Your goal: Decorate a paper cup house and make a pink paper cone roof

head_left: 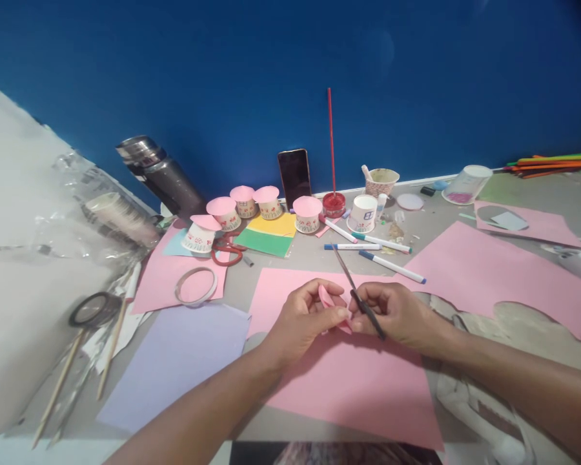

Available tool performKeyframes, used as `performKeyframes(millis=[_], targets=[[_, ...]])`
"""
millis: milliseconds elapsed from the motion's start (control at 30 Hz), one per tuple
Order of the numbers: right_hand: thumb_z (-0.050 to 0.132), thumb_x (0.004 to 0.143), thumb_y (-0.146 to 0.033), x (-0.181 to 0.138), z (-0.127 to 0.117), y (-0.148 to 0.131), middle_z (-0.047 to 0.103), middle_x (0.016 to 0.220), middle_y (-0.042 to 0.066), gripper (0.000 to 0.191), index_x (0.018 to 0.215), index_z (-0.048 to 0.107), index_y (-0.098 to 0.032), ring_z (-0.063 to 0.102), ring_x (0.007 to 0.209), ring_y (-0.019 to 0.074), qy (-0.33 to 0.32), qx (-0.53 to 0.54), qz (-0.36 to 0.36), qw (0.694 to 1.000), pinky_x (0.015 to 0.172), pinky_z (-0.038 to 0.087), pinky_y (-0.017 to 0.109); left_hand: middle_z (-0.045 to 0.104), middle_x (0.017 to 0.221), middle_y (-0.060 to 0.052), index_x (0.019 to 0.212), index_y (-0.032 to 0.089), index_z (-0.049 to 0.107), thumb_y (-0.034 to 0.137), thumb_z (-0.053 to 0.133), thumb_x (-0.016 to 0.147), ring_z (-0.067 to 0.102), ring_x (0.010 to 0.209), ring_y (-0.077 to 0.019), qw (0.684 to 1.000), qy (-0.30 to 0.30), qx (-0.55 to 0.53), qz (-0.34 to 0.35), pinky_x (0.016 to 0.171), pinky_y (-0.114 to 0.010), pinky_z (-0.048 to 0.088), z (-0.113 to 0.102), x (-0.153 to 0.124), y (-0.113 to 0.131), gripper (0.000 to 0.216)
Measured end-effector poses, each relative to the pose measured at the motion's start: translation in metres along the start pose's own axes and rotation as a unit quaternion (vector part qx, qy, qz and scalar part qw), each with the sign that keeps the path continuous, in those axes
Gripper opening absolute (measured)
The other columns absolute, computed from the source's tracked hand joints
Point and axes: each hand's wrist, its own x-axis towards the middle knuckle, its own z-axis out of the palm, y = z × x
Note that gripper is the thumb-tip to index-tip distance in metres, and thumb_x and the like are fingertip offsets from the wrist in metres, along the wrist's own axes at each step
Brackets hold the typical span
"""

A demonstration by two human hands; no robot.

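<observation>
My left hand (310,316) pinches a small curved piece of pink paper (325,298) between thumb and fingers. Close beside it, my right hand (392,313) is closed on a pair of scissors (368,313), whose blades point up and away from me. The fingertips of the right hand are at the near edge of the pink piece; whether they grip it too I cannot tell. Under both hands lies a large pink sheet (363,394). Just beyond them are several capped markers (392,267).
Paper cups with pink cone tops (307,214) stand towards the wall, near a phone (294,173). Red-handled scissors (227,250), a tape roll (196,286) and a lilac sheet (174,368) lie left. A dark flask (164,174) leans on the wall. Cut pink paper (465,258) lies right.
</observation>
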Motion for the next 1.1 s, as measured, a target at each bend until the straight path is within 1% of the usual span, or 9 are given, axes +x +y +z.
performKeyframes(millis=[167,267,367,500,600,733,833,967,1100], targets=[[0.086,0.073,-0.041,-0.001,0.001,-0.002,0.061,0.07,-0.002,0.031,0.084,0.067,-0.019,0.049,0.063,0.0128,-0.003,0.024,-0.005,1.0,0.055,0.036,0.025,0.075,0.082,-0.007,0.099,0.014,0.069,0.043,0.097,0.064,0.072,0.068,-0.0184,1.0,0.02,0.022,0.006,0.068,-0.03,0.053,0.001,0.0,0.001,0.053],[0.087,0.07,-0.04,-0.001,0.003,-0.004,0.057,0.063,-0.004,0.033,0.079,0.064,-0.019,0.045,0.057,0.0112,0.023,0.016,-0.014,0.999,0.05,0.033,0.024,0.076,0.077,-0.008,0.1,0.014,0.068,0.042,0.094,0.067,0.072,0.066,-0.0205,1.0,0.005,0.029,-0.003,0.066,-0.032,0.054,0.002,0.001,0.001,0.051],[0.089,0.065,-0.039,0.0,0.002,-0.009,0.05,0.057,-0.007,0.037,0.067,0.058,-0.019,0.04,0.054,0.009,0.057,0.025,-0.005,0.998,0.048,0.03,0.023,0.078,0.082,-0.01,0.102,0.014,0.069,0.033,0.091,0.069,0.074,0.073,-0.0241,0.999,-0.03,0.017,-0.015,0.073,-0.036,0.057,0.005,0.0,0.003,0.043],[0.089,0.06,-0.039,0.001,-0.001,-0.017,0.052,0.056,-0.006,0.038,0.066,0.057,-0.019,0.043,0.05,0.0088,0.067,0.119,0.046,0.99,0.046,0.034,0.023,0.076,0.085,-0.007,0.095,0.013,0.077,0.02,0.084,0.068,0.068,0.077,-0.0194,0.999,-0.009,0.03,0.011,0.076,-0.03,0.052,0.004,-0.001,0.005,0.029],[0.089,0.059,-0.038,0.002,-0.001,-0.018,0.048,0.051,-0.007,0.04,0.062,0.054,-0.02,0.042,0.045,0.0084,0.064,0.149,0.055,0.985,0.043,0.031,0.023,0.071,0.075,-0.005,0.087,0.012,0.078,0.028,0.083,0.073,0.061,0.071,-0.0167,0.999,0.019,0.037,0.014,0.073,-0.029,0.049,-0.001,0.002,0.003,0.022],[0.087,0.063,-0.035,0.002,0.0,-0.014,0.048,0.05,-0.007,0.038,0.06,0.052,-0.02,0.043,0.043,0.0079,0.044,0.17,0.037,0.984,0.041,0.031,0.022,0.063,0.066,-0.001,0.074,0.013,0.074,0.038,0.087,0.073,0.053,0.064,-0.0123,0.996,0.07,0.043,0.035,0.065,-0.025,0.042,-0.006,0.005,0.001,0.028],[0.087,0.065,-0.035,0.002,0.001,-0.012,0.05,0.049,-0.007,0.037,0.062,0.054,-0.02,0.046,0.042,0.0083,0.03,0.172,0.029,0.984,0.041,0.033,0.021,0.063,0.065,0.0,0.069,0.014,0.07,0.04,0.091,0.07,0.052,0.063,-0.0113,0.997,0.07,0.029,0.029,0.064,-0.024,0.041,-0.007,0.006,0.0,0.033],[0.087,0.068,-0.036,0.001,0.001,-0.009,0.051,0.051,-0.007,0.037,0.065,0.054,-0.02,0.049,0.042,0.0092,0.022,0.178,0.023,0.983,0.04,0.034,0.022,0.07,0.071,-0.003,0.076,0.014,0.074,0.041,0.094,0.068,0.061,0.068,-0.0152,0.999,0.051,-0.006,0.013,0.071,-0.028,0.049,-0.004,0.005,-0.001,0.034],[0.086,0.072,-0.035,0.0,0.002,-0.005,0.05,0.051,-0.008,0.037,0.066,0.053,-0.02,0.048,0.043,0.0087,0.006,0.18,0.019,0.983,0.04,0.034,0.021,0.07,0.07,-0.003,0.073,0.014,0.072,0.038,0.096,0.063,0.062,0.065,-0.0141,0.997,0.068,-0.027,0.015,0.068,-0.027,0.049,-0.003,0.005,-0.001,0.036]])
